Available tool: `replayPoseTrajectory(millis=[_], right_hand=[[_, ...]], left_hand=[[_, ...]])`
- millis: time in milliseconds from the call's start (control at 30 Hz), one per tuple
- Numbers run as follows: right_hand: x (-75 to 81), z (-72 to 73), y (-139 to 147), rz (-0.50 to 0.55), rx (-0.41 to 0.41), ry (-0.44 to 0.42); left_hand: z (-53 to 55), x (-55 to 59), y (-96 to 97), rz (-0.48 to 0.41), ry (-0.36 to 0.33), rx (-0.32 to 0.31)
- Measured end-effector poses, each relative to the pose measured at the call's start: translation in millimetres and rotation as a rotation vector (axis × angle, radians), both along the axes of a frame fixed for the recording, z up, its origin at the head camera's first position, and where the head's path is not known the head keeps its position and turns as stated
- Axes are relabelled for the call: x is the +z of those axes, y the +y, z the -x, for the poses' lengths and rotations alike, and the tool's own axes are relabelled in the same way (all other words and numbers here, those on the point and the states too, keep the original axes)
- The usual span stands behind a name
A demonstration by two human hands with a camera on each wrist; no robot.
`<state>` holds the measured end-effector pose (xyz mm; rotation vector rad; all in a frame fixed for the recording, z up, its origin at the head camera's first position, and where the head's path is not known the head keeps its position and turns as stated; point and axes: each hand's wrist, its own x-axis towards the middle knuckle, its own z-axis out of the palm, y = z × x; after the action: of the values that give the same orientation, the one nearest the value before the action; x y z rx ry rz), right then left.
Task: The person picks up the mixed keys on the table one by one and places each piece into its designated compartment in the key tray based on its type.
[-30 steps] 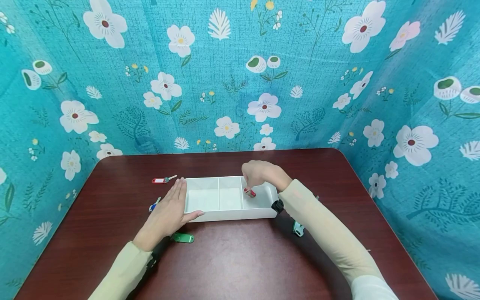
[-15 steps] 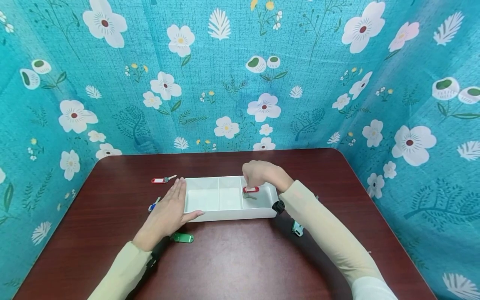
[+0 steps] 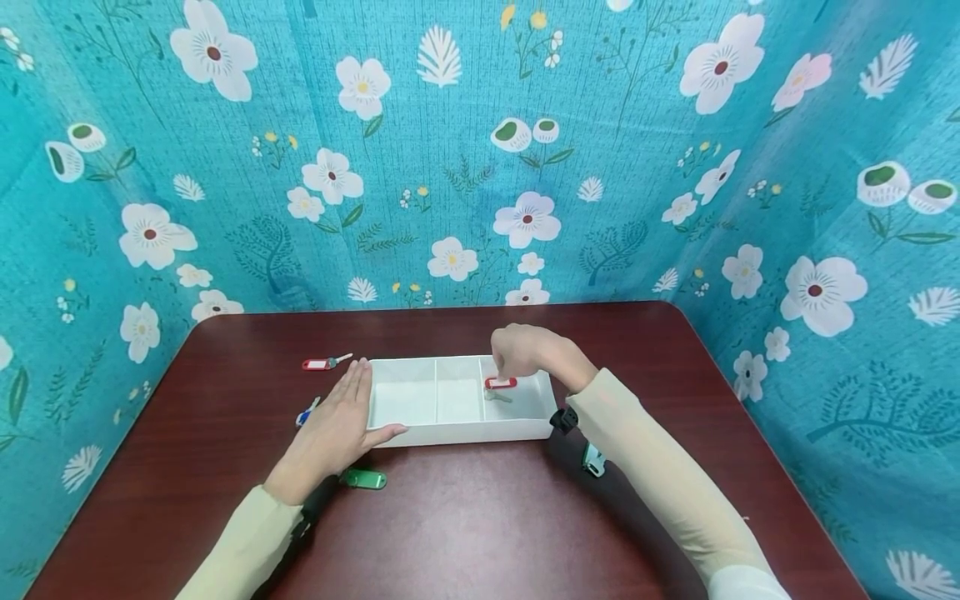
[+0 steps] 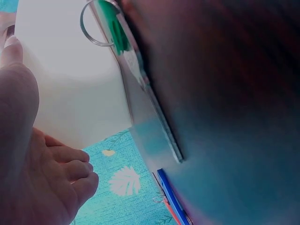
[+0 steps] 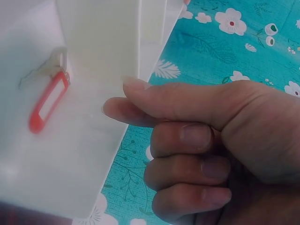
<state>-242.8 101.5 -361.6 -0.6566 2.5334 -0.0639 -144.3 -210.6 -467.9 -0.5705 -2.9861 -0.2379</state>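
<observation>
A white tray with three compartments lies on the table. In its right compartment is a key with a red tag, seen lying on the tray floor in the right wrist view. My right hand hangs just above this tag; there the thumb and index finger point forward, tips close together with nothing between them, and the other fingers are curled in. With fingers straight, my left hand rests against the tray's left end, thumb along the front corner. A green key tag lies near my left wrist.
Left of the tray lie another key with a red tag and a blue-tagged key, partly behind my left hand. A pale teal key tag lies beside my right forearm. Flowered blue cloth stands behind the table.
The red-tagged key, at my right fingertips a second ago, now lies flat in the right compartment. My right hand has drawn slightly to the right, off the tag. My left hand stays put.
</observation>
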Motion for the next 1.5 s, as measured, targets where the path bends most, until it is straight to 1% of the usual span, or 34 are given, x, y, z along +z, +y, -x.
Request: replayPoseTrajectory(millis=[167,367,500,767,1000,1133,1333,1500], right_hand=[[0.9,-1.6,4.4,0.007,-0.007,0.009],[3.1,-5.9,11.8,0.041,-0.011,0.044],[5.2,-8.8,18.0,0.063,-0.006,0.057],[10.5,-11.1,27.9,0.105,0.01,0.081],[12.7,-13.6,36.7,0.133,0.004,0.078],[13.9,-16.5,41.3,0.146,-0.014,0.08],[14.3,-21.6,48.6,0.189,-0.015,0.076],[13.8,-25.4,53.9,0.214,-0.017,0.083]], left_hand=[[-0.8,-0.7,-0.7,-0.002,0.008,0.005],[-0.8,0.1,0.1,-0.004,0.001,0.01],[-0.6,0.1,0.0,-0.001,0.004,0.003],[-1.5,1.8,-0.7,-0.004,-0.008,0.013],[-1.5,2.3,-1.0,-0.011,-0.032,0.021],[-0.4,2.9,-0.3,-0.003,-0.029,0.018],[0.3,1.3,0.1,-0.005,-0.021,0.009],[0.5,-0.1,0.6,-0.006,-0.031,0.004]])
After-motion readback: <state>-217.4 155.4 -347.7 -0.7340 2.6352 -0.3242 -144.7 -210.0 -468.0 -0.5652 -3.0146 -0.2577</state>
